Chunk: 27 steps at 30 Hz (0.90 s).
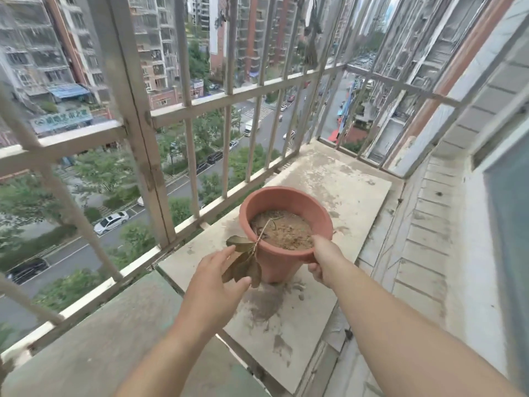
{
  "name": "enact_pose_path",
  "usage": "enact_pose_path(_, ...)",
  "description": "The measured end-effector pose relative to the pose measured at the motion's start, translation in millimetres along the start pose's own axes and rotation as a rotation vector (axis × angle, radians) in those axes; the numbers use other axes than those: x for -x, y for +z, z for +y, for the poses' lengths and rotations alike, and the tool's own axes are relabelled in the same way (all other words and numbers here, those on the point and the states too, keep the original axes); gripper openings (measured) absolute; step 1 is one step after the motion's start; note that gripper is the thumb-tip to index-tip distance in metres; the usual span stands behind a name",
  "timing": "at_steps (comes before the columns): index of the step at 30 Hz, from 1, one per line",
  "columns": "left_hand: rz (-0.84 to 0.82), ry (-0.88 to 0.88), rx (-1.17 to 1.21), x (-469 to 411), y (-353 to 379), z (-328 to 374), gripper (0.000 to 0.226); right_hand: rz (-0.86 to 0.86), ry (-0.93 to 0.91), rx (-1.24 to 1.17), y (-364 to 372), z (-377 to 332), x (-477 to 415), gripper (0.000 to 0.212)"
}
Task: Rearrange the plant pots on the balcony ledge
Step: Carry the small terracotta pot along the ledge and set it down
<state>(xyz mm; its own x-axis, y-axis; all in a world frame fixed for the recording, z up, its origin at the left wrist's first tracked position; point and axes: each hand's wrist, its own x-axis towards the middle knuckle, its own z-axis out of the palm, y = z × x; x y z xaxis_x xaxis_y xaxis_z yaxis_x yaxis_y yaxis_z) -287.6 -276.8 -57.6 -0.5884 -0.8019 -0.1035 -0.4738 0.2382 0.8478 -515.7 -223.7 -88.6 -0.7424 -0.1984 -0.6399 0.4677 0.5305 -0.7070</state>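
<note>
Terracotta-coloured pot (pixel 276 266) is on the pale slab (pixel 343 190) of the ledge, near the railing (pixel 148 156). Dry soil (pixel 283 229) inside, and one limp stem with wilted leaves (pixel 246 265) droops over the near-left rim. Right hand (pixel 322 260) grips the near rim, thumb hooked inside over the edge and fingers curled under the lip outside. That one-sided hold is fine for dragging or tilting but weak for a full lift. Left hand (pixel 213 277) is open, fingers spread, holding nothing, just beside the leaves. It's likely placed to take the opposite wall and balance the load. Can't tell from this angle whether it touches the leaves. Loose dirt (pixel 263 305) is scattered on the slab in front of the pot. Risk: gaps in the railing, long drop beyond.
</note>
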Motion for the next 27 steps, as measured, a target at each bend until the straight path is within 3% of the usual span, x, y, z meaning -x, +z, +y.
enact_pose_path(4,-0.022,0.056,0.008,12.0,-3.4,-1.0,0.056,0.161,-0.04,-0.088,8.1,-11.4,2.5,0.015)
enact_pose_path(14,-0.111,-0.025,-0.174,19.6,-12.1,-38.1,0.043,0.273,-0.223,-0.112,7.1,-41.9,-45.1,0.038)
enact_pose_path(20,-0.182,-0.025,-0.369,6.6,-6.3,-40.8,0.041,0.335,-0.234,-0.17,3.5,-62.8,-76.2,0.034)
enact_pose_path(27,-0.165,-0.034,-0.528,29.0,-33.0,-43.1,0.04,0.399,-0.257,-0.2,21.2,-18.4,-42.0,0.073)
